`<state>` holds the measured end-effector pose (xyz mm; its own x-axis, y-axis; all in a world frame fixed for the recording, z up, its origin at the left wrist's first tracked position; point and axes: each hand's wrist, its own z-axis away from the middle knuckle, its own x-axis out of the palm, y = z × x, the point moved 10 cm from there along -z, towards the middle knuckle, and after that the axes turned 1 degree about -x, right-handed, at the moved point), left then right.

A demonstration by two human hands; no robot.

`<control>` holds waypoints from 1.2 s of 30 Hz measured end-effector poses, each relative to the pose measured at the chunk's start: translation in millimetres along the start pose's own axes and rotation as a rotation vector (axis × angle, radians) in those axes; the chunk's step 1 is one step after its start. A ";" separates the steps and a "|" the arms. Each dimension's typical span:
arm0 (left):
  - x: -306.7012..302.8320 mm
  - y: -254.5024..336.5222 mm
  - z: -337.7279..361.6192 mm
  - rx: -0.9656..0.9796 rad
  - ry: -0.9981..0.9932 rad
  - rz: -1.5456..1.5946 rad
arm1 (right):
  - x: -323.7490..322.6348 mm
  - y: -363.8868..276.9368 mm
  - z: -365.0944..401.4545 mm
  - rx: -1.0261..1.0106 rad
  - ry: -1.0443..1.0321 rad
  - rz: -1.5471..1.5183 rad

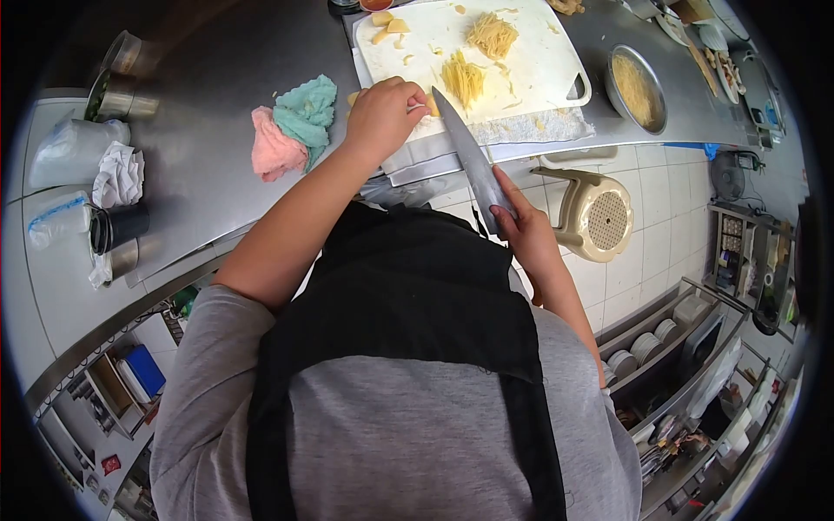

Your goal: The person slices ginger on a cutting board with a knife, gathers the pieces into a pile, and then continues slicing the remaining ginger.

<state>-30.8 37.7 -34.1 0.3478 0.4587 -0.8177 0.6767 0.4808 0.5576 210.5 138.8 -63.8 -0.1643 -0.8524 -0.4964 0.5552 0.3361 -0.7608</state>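
Observation:
My right hand point(526, 227) is closed round the handle end of a large kitchen knife point(473, 161). The blade points up and left, its tip over the near part of the white cutting board point(556, 56). At the board's near left, my left hand point(387, 115) has its fingers curled against a pale yellow vegetable piece point(433, 106), partly hidden by the fingers. Beyond the blade lie a bundle of thin yellow strips point(462, 80) and a second heap of strips point(493, 35). Larger yellow chunks point(391, 24) sit at the board's far left corner.
A metal bowl point(658, 108) of yellow shreds stands right of the board. Pink cloth point(276, 148) and green cloth point(306, 111) lie to the left. A white towel point(547, 128) is under the board. A beige plastic stool point(599, 217) stands on the floor at right.

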 end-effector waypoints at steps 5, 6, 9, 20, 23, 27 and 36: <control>3.6 -6.8 -5.6 -0.053 -0.013 0.007 | 0.0 3.4 -1.7 -0.031 0.010 0.021; 4.3 -7.5 -6.6 -0.070 -0.028 0.011 | 0.3 4.6 -1.8 -0.014 0.002 0.019; 4.1 -9.4 -9.4 -0.099 -0.055 0.011 | 0.9 8.8 -1.2 -0.021 -0.001 0.011; 5.3 -18.2 -17.1 -0.128 -0.081 -0.023 | 5.2 13.6 -4.7 0.047 -0.047 -0.027; 3.5 -18.8 -18.1 -0.149 -0.091 -0.027 | 6.6 14.7 -10.1 0.027 -0.042 -0.015; 2.3 -21.1 -19.2 -0.161 -0.099 -0.004 | 5.9 7.5 -16.5 -0.009 -0.024 0.101; -5.8 -29.0 -21.4 -0.142 -0.069 0.048 | 11.4 -20.5 -27.8 -0.146 0.038 0.353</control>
<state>-66.3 37.1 -42.5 0.4249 0.4337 -0.7946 0.5615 0.5622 0.6071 174.6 133.4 -65.4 -0.0150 -0.6596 -0.7515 0.4618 0.6620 -0.5903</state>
